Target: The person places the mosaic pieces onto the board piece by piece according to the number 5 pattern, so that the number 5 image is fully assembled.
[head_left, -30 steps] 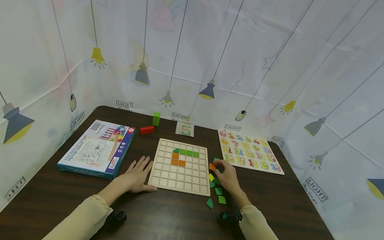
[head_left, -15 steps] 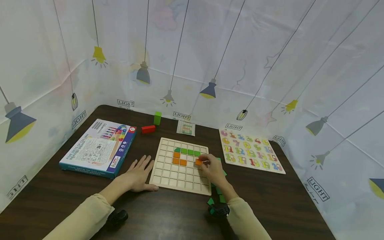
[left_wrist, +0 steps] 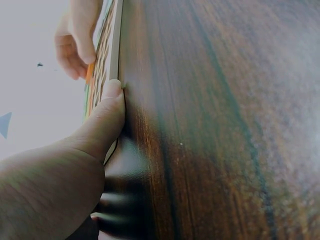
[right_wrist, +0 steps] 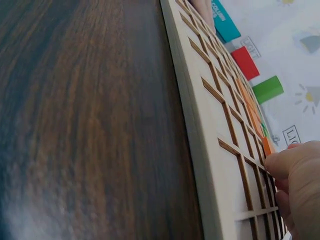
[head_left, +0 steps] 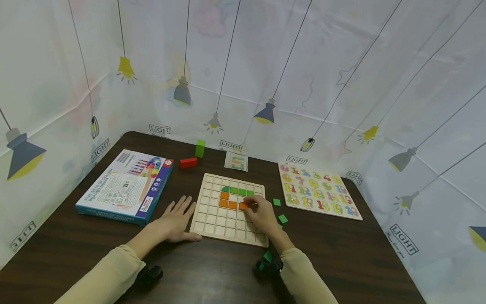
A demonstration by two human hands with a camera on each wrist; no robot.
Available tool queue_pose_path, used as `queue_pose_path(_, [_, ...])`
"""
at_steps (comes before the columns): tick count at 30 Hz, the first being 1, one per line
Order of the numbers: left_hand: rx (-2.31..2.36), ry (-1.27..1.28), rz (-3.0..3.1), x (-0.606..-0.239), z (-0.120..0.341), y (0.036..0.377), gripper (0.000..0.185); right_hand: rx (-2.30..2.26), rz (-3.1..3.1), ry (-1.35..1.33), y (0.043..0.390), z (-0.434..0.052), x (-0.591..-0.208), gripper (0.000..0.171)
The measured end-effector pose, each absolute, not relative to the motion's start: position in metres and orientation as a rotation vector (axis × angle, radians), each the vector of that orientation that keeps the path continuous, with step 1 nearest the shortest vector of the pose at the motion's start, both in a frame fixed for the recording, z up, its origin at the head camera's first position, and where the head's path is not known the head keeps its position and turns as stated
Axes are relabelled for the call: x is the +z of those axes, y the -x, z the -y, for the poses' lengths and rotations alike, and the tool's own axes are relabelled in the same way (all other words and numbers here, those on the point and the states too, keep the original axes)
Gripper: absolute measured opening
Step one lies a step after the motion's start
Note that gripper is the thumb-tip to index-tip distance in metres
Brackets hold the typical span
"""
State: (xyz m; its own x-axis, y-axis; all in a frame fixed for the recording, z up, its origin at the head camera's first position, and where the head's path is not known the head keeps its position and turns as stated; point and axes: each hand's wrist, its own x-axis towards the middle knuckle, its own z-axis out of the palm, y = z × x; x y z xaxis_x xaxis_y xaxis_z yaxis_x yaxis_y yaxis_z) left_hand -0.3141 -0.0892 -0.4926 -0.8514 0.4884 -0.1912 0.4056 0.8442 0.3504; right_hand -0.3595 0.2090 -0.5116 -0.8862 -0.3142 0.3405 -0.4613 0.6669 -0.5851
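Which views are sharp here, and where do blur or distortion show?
Head view: evenly lit, sharp, wide-angle bending at the edges. Left wrist view: the left hand is close and soft, with a smeared dark patch below the thumb. Right wrist view: the grid board is crisp mid-frame, the nearest table blurred.

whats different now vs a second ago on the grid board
The right hand lifted an orange tile from the loose pieces right of the grid board and carried it left over the board, to beside the orange tiles already there; it still pinches it. The left hand stayed flat at the board's left edge. The green tiles, box and number puzzle have not moved.
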Motion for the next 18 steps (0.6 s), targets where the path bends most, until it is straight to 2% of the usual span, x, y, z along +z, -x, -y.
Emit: queue_pose_path(18, [0.467, -0.676, -2.758, -0.511, 0.091, 0.322, 0.112, 0.929, 2.658, -0.632, 0.358, -0.203, -0.512, 0.024])
